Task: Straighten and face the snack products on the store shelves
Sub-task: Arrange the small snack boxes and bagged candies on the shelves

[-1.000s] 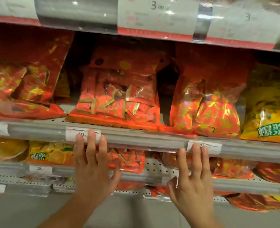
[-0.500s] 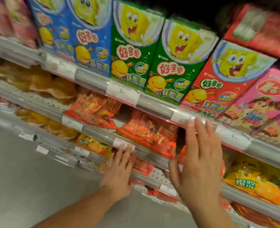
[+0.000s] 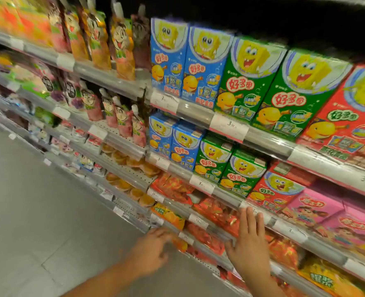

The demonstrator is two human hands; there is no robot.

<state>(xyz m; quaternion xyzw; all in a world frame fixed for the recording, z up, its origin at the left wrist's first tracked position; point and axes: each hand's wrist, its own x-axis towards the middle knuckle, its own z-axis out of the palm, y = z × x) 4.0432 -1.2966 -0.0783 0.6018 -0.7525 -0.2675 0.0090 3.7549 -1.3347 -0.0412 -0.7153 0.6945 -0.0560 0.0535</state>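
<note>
Store shelves (image 3: 269,144), grey rails with white price tags, running from upper left down to lower right of the frame.

Top tier, centre to right: tall cartoon snack boxes, upright, faces forward; blue boxes (image 3: 188,61), then green boxes (image 3: 271,86), then a red box (image 3: 348,112) at the right edge.

Top tier, upper left: spouted drink pouches (image 3: 113,41), standing, leaning a little, blurred.

Second tier, centre: smaller blue boxes (image 3: 173,140) and smaller green boxes (image 3: 226,166), upright; lower red box (image 3: 273,189) and pink boxes (image 3: 331,215) further right, tilted back.

Third tier, below centre: red-orange snack bags (image 3: 173,187), lying flat, edges past the rail. Orange jelly cups (image 3: 121,155) just left of them.

Lower right corner: yellow bags (image 3: 327,279), flat on a low shelf.

Right hand (image 3: 249,251), lower centre-right: fingers (image 3: 250,217) straight and together, tips up against the rail beneath the lower red box, holding nothing.

Left hand (image 3: 149,251), lower centre: motion-blurred, loosely spread toward a low rail beside an orange-green bag (image 3: 168,215); contact not discernible, nothing gripped.

Grey floor (image 3: 38,221), lower left.
</note>
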